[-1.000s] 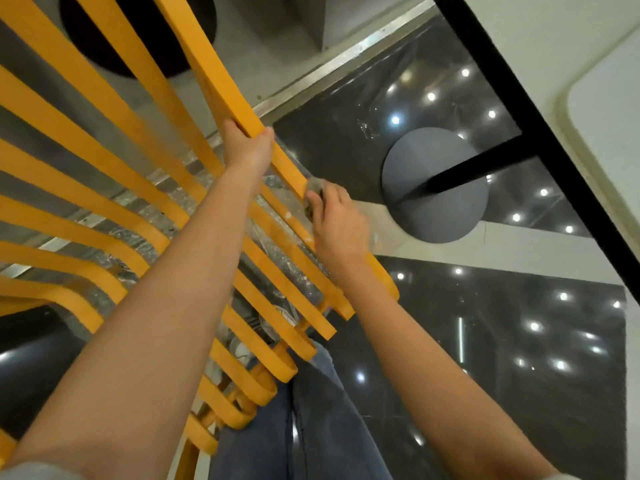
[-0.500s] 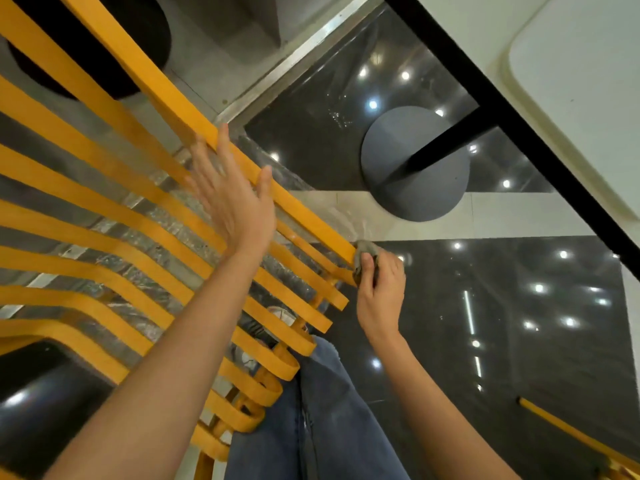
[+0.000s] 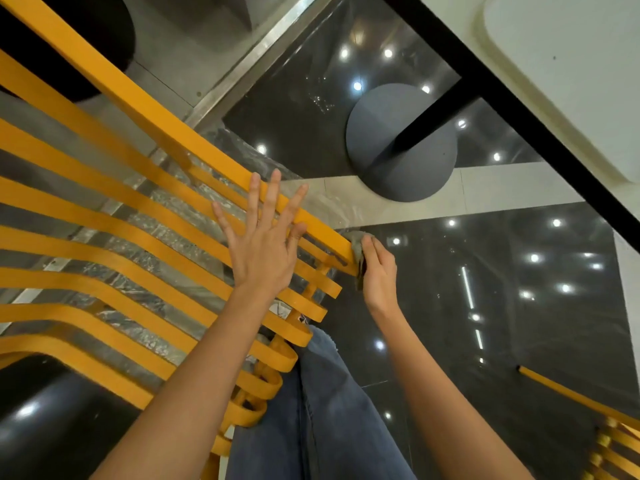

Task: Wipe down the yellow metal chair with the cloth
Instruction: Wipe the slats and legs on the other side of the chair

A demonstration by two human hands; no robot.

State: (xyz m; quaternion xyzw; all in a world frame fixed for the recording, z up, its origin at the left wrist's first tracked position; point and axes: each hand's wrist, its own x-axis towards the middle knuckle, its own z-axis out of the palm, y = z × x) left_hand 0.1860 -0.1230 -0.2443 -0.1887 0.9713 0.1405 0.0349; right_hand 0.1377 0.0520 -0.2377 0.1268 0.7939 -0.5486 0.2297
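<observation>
The yellow metal chair (image 3: 114, 216) fills the left half of the head view, its long slats running from upper left down to lower right. My left hand (image 3: 263, 244) hovers flat over the slats near the top rail, fingers spread and holding nothing. My right hand (image 3: 379, 271) grips a small grey cloth (image 3: 358, 245) and presses it against the right end of the top rail. Most of the cloth is hidden behind my fingers and the rail end.
A white table (image 3: 571, 64) with a black edge crosses the upper right; its black post stands on a round grey base (image 3: 388, 147) on the glossy dark floor. My jeans-clad leg (image 3: 318, 410) is below the chair. Another yellow chair (image 3: 613, 441) shows at the lower right corner.
My left hand let go of the top rail and opened flat over the slats, shifting right. My right hand slid the cloth down the rail to its right end.
</observation>
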